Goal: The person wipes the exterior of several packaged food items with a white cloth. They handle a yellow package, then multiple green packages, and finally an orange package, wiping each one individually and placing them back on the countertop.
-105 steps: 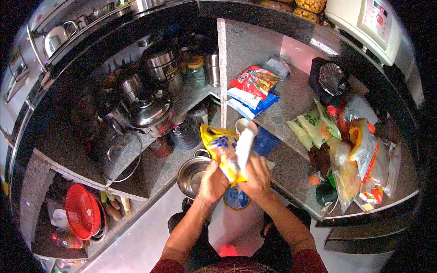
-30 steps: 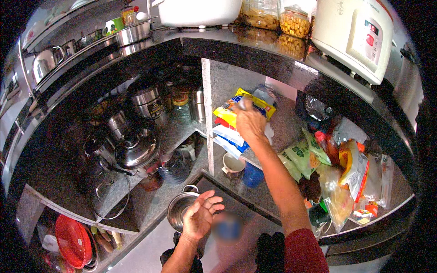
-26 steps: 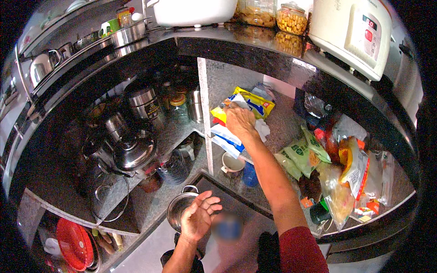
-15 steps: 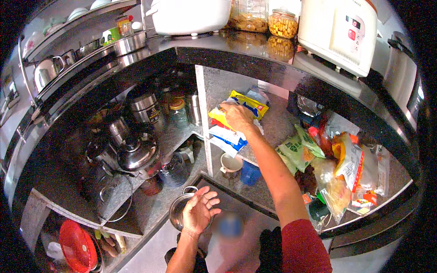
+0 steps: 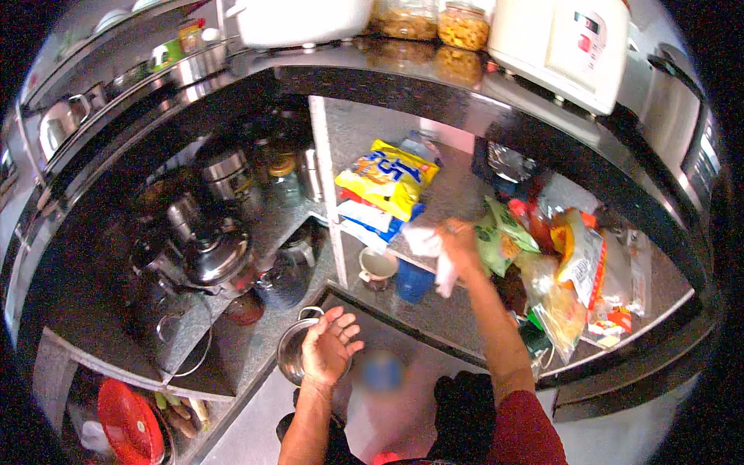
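Note:
My right hand [image 5: 459, 246] is closed on a limp white-and-pinkish packet or cloth [image 5: 424, 242], smeared by motion, at the front edge of the shelf. To the left of it, a yellow-and-blue packet [image 5: 390, 180] lies on top of blue-and-white packets [image 5: 377, 220]. A green plastic bag [image 5: 500, 236] is just right of my right hand. My left hand [image 5: 328, 346] is held palm up with its fingers apart, holding nothing. Partly behind it shows a round steel pan [image 5: 291, 358] with a loop handle; whether they touch I cannot tell.
Bagged foods [image 5: 580, 256] crowd the shelf's right side. Below the shelf stand a pale mug [image 5: 377, 267] and a blue container [image 5: 415, 281]. Steel pots [image 5: 218, 260] fill the left cabinet; a red basin [image 5: 128, 425] sits lower left. The dark counter edge [image 5: 434, 93] overhangs the shelf.
My right hand has left the yellow packet and moved right, now with the white-pinkish thing in it. The yellow packet lies more fully in view. My left hand stays beside the pan.

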`<state>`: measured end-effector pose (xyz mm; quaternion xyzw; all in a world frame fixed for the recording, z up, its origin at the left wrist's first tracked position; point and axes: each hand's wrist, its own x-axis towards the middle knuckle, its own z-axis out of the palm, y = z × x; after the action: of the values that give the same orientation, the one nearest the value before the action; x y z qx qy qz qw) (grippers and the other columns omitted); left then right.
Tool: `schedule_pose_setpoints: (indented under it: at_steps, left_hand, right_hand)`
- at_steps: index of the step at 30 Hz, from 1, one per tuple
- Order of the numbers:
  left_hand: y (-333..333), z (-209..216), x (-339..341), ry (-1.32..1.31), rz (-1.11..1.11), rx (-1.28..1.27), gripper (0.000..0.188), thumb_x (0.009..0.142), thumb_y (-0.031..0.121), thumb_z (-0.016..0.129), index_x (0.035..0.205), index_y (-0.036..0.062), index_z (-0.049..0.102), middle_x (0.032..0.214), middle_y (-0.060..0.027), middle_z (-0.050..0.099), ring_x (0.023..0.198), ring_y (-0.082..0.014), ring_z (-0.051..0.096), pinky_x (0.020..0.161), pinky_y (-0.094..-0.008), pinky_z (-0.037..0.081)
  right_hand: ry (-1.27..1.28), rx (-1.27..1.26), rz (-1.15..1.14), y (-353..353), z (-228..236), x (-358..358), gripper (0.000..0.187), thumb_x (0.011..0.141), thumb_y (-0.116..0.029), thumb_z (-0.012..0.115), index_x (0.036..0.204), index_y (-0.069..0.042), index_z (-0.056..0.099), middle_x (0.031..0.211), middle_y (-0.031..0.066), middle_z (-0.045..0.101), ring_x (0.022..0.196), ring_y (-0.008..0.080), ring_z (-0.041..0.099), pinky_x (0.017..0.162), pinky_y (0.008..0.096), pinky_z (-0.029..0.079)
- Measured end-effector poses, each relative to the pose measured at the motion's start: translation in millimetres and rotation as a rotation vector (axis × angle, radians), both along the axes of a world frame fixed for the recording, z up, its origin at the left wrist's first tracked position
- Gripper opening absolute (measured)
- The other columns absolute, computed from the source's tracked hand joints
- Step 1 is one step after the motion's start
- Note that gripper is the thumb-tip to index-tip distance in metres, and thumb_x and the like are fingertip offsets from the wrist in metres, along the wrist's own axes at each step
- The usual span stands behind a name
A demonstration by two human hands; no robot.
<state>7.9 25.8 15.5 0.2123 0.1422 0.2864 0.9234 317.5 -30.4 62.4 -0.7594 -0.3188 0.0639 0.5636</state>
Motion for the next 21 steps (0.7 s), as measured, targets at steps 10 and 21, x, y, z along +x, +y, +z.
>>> schedule_pose_setpoints:
  at_steps: [10,21]
  left_hand:
    - [-2.7,-2.6,6.0,0.272,-0.013,-0.026,0.030,0.076,0.029,0.062,0.101,0.0126,0.054,0.095,-0.0045,0.061,0.083,-0.0193,0.059,0.065,-0.0372,0.050]
    - [-6.9,-9.0,17.2,0.351,-0.017,-0.028,0.028,0.076,0.029,0.064,0.098,0.0121,0.058,0.093,-0.0049,0.064,0.078,-0.0212,0.061,0.063,-0.0403,0.050]
  right_hand:
    - [-0.806,-0.812,-0.256,-84.1,10.4,-43.5,0.017,0.079,-0.022,0.052,0.075,-0.007,0.060,0.065,0.0128,0.060,0.061,0.0310,0.062,0.054,0.0427,0.051]
    - [-0.551,-1.075,-0.392,-80.6,46.2,64.8,0.025,0.080,-0.025,0.052,0.090,-0.007,0.066,0.095,0.0159,0.064,0.089,0.0318,0.062,0.077,0.0405,0.050]
